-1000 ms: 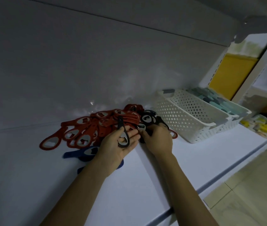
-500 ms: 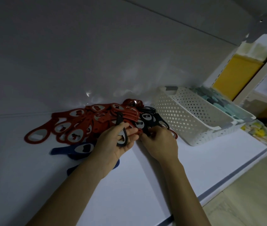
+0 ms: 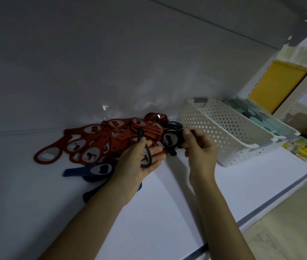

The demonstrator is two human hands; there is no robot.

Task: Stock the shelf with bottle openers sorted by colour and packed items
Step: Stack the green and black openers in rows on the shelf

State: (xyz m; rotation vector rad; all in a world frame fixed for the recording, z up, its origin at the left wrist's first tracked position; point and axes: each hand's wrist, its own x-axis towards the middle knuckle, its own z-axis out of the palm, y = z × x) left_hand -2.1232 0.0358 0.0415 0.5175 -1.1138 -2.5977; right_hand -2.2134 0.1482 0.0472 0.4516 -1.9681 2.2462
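Observation:
A heap of red bottle openers [image 3: 100, 139] lies on the white shelf [image 3: 167, 203] against the back panel. Blue openers [image 3: 92, 170] lie in front of it, partly under my left forearm. My left hand [image 3: 139, 164] lies palm up and holds a black opener [image 3: 145, 147] with the thumb across it. My right hand [image 3: 199, 149] pinches another black opener [image 3: 171, 138] and lifts it off the small black pile beside the red heap.
A white perforated basket [image 3: 229, 132] stands right of the pile; a second basket behind it holds teal and grey packed items [image 3: 257, 117]. The shelf's front edge [image 3: 261, 209] runs at lower right. Yellow panel and packets sit far right.
My right hand has risen from the black pile with an opener pinched in it. My left hand has opened flatter, still holding its black opener.

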